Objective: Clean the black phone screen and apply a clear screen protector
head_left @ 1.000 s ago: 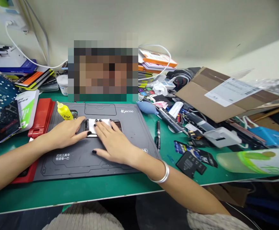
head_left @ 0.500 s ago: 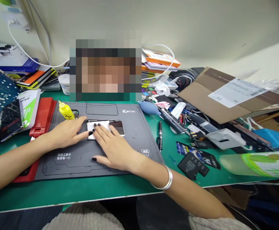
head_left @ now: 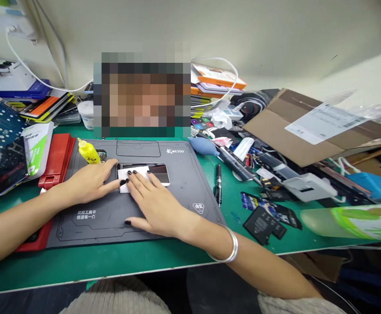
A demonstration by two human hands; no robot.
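head view: grey mat [head_left: 185, 176] on cluttered green bench [head_left: 112, 261]; left hand [head_left: 90, 181], right hand [head_left: 156, 205] flat, fingers uncurled

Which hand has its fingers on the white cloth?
The right hand, with the silver bangle: its fingertips press the white cloth on the phone. The left hand rests at the phone's left end.

We are pressing our right hand [head_left: 156, 203], fingers flat, on a white cloth [head_left: 125, 175] lying over a phone [head_left: 160, 173] on the grey mat [head_left: 184, 192]. Our left hand [head_left: 90, 181] is resting just beside it, thumb touching the cloth, near a yellow bottle [head_left: 87, 151].
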